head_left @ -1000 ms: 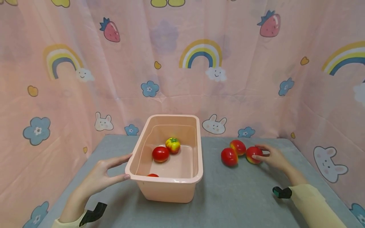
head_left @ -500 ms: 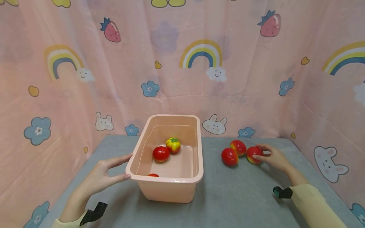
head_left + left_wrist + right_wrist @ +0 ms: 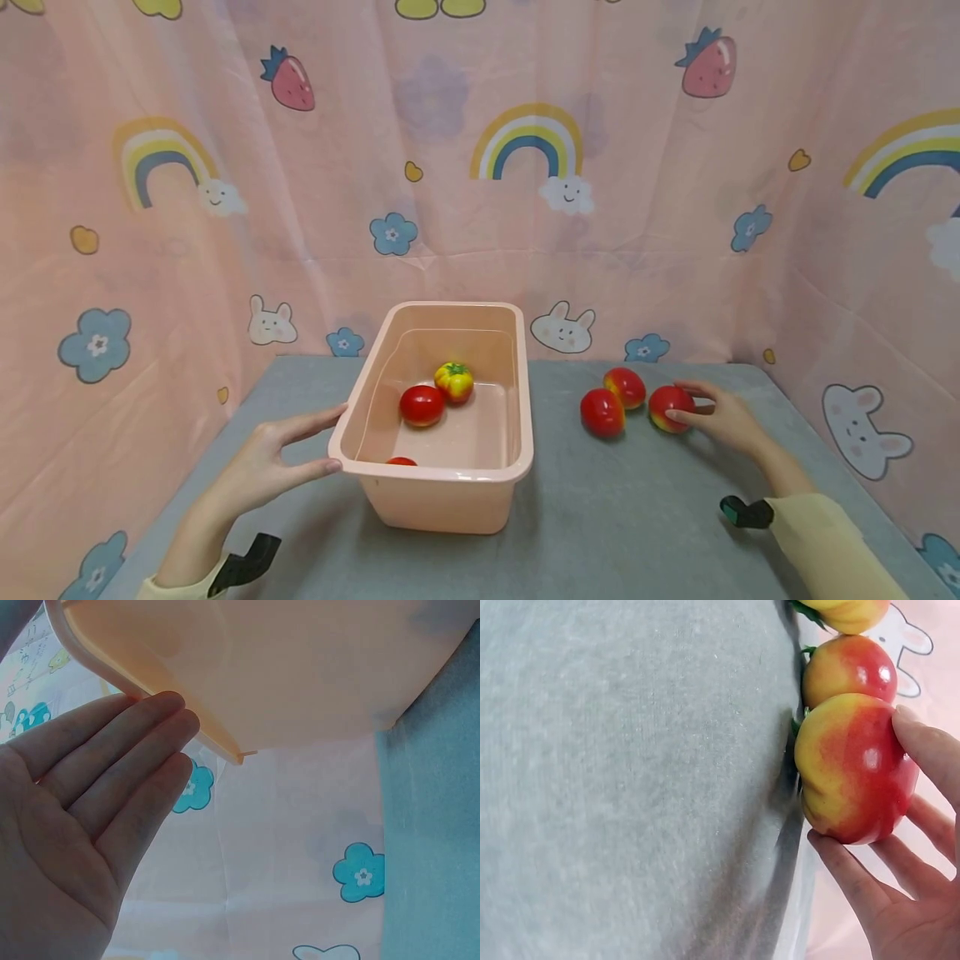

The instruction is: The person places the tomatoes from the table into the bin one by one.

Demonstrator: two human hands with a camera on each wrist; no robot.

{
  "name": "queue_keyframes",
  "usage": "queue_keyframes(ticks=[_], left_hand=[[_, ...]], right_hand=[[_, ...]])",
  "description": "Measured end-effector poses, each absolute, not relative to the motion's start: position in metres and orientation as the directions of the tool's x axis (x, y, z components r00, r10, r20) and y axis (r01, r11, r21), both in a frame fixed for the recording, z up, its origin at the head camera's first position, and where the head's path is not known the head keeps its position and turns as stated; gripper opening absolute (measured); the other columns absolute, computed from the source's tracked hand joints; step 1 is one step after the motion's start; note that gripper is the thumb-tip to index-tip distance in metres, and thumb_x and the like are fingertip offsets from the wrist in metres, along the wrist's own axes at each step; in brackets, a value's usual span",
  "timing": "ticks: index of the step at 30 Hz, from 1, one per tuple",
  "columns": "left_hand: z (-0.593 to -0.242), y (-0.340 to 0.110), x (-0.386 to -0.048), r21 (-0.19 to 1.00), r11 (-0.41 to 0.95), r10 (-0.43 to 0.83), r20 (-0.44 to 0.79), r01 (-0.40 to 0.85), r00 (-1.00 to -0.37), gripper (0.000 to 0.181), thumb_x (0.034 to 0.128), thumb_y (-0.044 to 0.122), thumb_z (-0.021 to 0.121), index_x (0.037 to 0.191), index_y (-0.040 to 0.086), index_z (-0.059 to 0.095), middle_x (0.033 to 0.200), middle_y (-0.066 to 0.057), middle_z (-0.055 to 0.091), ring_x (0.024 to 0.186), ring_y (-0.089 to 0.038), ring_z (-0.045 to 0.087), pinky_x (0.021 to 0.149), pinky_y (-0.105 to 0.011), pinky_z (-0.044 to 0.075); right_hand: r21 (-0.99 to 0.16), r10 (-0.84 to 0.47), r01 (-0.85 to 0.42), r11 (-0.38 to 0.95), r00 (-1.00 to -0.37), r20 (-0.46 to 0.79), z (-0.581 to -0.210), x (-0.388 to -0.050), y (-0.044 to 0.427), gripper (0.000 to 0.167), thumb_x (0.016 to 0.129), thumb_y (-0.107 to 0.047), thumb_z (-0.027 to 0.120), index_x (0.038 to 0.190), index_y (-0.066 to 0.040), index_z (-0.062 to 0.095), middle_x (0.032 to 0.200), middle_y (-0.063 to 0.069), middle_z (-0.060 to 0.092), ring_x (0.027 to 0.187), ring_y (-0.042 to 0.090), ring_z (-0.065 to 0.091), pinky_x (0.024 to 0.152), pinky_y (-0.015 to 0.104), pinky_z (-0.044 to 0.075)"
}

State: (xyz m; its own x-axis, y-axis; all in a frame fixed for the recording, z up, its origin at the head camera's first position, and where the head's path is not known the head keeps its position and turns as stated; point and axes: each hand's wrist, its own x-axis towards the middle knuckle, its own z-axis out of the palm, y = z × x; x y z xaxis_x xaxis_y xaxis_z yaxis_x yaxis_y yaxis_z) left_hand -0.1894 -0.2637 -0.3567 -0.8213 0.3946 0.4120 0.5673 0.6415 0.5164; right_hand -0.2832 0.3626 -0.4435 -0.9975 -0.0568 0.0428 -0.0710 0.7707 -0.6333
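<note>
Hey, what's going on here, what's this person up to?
A person's right hand grips a red-and-yellow tomato beside two other tomatoes at the right of the table. Their left hand touches the left rim of a peach tub. Three more tomatoes show inside the tub, one mostly hidden by its near side.

Soft light leaves glints on the fruits (image 3: pixel 859 776) and faint shadows on the table (image 3: pixel 622 517); the left wrist view is dim.
</note>
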Motion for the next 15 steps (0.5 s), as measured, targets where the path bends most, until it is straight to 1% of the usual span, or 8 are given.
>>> queue_keyframes(ticks=[4,8,15], left_hand=[[-0.357,-0.264,-0.189,0.515,0.641,0.394,0.416,0.569,-0.820,0.059,0.0769,0.029,0.079,0.132,0.024,0.058,0.128,0.009,0.061,0.115,-0.009,0.059,0.092,-0.033,0.052],[-0.356,-0.264,-0.188,0.515,0.640,0.395,0.417,0.571,-0.819,0.059,0.0769,0.029,0.079,0.132,0.023,0.058,0.128,0.009,0.061,0.115,-0.009,0.059,0.092,-0.032,0.052],[-0.356,-0.264,-0.189,0.518,0.644,0.391,0.409,0.563,-0.824,0.060,0.0771,0.030,0.079,0.132,0.024,0.057,0.128,0.009,0.061,0.115,-0.008,0.059,0.091,-0.033,0.053]], right_hand=[[-0.637,-0.060,-0.079,0.767,-0.997,0.052,-0.440,-0.279,0.361,0.077,0.085,-0.052,0.064,0.141,-0.004,0.040,0.139,0.029,0.043,0.115,0.050,0.051,0.084,0.055,0.053],[-0.631,-0.061,-0.088,0.770,-0.996,0.065,-0.438,-0.275,0.359,0.077,0.085,-0.051,0.065,0.141,-0.005,0.041,0.138,0.028,0.044,0.114,0.049,0.052,0.083,0.054,0.054],[-0.631,-0.085,-0.127,0.765,-0.992,0.096,-0.431,-0.270,0.356,0.072,0.085,-0.045,0.067,0.140,-0.004,0.043,0.137,0.029,0.046,0.110,0.048,0.055,0.081,0.051,0.055]])
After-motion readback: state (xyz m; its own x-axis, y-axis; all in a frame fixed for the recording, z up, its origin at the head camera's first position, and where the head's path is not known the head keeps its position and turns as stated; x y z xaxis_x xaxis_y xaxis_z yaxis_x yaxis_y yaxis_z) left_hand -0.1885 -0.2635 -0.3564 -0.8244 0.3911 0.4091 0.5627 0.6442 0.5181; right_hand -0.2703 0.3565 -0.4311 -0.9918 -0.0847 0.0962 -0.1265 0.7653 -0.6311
